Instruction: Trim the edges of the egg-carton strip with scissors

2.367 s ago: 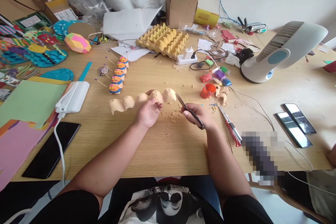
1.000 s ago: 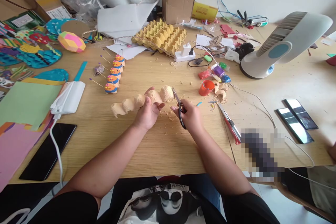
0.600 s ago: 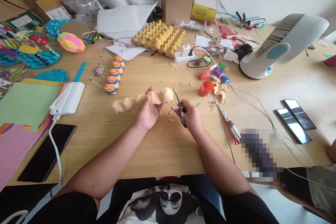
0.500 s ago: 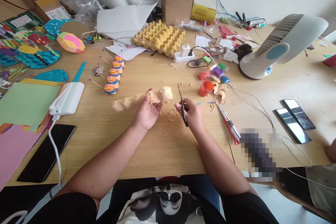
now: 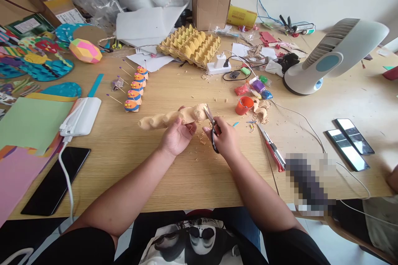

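A bumpy, pale yellow egg-carton strip (image 5: pixel 166 119) lies across my left hand (image 5: pixel 178 136), whose thumb and fingers grip it near its right half. My right hand (image 5: pixel 226 136) is closed on black-handled scissors (image 5: pixel 214 132). The scissors' blades touch the rounded right end of the strip. Small shavings are scattered on the table below and beside the strip. Up and to the left stands a row of painted orange and blue carton bumps (image 5: pixel 135 90) with purple-tipped sticks.
A red cup (image 5: pixel 244 105) and carton scraps (image 5: pixel 261 109) are right of my hands, with a utility knife (image 5: pixel 273 151) nearer. Behind are an egg tray (image 5: pixel 189 45) and a white fan (image 5: pixel 336 56). Phones (image 5: pixel 348 149) lie at the right.
The scissors have moved left and their blades now meet the right end of the strip. My left hand and the strip have shifted slightly right.
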`<state>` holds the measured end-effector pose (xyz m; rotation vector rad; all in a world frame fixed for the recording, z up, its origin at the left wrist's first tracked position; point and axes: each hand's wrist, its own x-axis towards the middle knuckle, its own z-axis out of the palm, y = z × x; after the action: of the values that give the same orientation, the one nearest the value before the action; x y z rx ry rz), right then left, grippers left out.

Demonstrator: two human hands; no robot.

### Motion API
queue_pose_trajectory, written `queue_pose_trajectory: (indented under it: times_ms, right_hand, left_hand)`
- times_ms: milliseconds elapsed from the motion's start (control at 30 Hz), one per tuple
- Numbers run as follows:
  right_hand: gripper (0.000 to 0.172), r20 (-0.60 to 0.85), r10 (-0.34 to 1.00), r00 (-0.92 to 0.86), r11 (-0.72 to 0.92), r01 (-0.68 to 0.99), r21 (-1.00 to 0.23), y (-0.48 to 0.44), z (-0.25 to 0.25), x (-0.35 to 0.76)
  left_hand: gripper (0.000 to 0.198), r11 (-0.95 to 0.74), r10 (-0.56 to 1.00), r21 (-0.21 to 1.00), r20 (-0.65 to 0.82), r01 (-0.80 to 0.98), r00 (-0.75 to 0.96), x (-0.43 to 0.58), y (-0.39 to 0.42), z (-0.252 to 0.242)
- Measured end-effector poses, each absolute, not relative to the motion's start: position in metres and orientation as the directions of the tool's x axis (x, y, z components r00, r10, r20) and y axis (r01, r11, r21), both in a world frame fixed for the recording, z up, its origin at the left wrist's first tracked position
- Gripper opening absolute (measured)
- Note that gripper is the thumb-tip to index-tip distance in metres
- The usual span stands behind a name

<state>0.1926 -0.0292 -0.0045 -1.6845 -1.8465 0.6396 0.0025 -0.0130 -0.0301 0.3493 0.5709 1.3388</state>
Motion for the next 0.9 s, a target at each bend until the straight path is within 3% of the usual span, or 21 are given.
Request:
queue_pose_trajectory:
  times_ms: [267, 467, 667, 767, 900]
  right_hand:
    - [0.031, 0.13, 0.992, -0.004, 0.079, 0.81, -0.581, -0.031, -0.005, 0.194]
    - [0.036, 0.083, 0.996, 0.043, 0.024, 0.739, -0.673, -0.028, -0.004, 0.199]
    - [0.049, 0.021, 0.999, -0.05, 0.042, 0.481, -0.876, -0.022, -0.016, 0.201]
    - [0.046, 0.041, 0.995, -0.09, 0.079, 0.473, -0.878, -0.024, -0.015, 0.199]
    - [0.042, 0.041, 0.996, -0.085, 0.081, 0.551, -0.831, -0.028, -0.011, 0.195]
  left_hand:
    - [0.051, 0.199, 0.976, 0.598, -0.193, -0.776, 0.101, 0.0, -0.012, -0.034]
    - [0.049, 0.203, 0.976, 0.593, -0.185, -0.779, 0.113, 0.0, -0.013, -0.031]
    - [0.035, 0.208, 0.971, 0.537, -0.217, -0.817, 0.105, -0.001, -0.01, -0.033]
    - [0.029, 0.196, 0.971, 0.547, -0.226, -0.814, 0.081, -0.001, -0.009, -0.033]
    - [0.039, 0.202, 0.973, 0.551, -0.208, -0.81, 0.102, -0.001, -0.01, -0.032]
